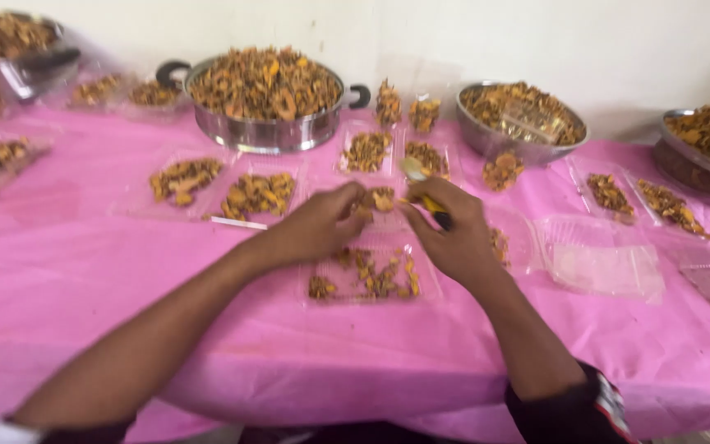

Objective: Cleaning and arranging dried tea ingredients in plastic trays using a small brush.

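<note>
While both hands pinch above it, clear tray (371, 289) lies below fingers (353, 197).

Both forearms stretched forward and converging, left hand (315, 226) fingers pinched together, right hand (449, 230) fingers curled closed.

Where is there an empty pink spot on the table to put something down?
The pink tablecloth lies bare at the near left, between the left hand's arm and the filled trays. Another bare strip runs along the near edge, below the clear tray under both hands. Around the big steel pot, the bowls and the right hand, trays crowd together.
</note>
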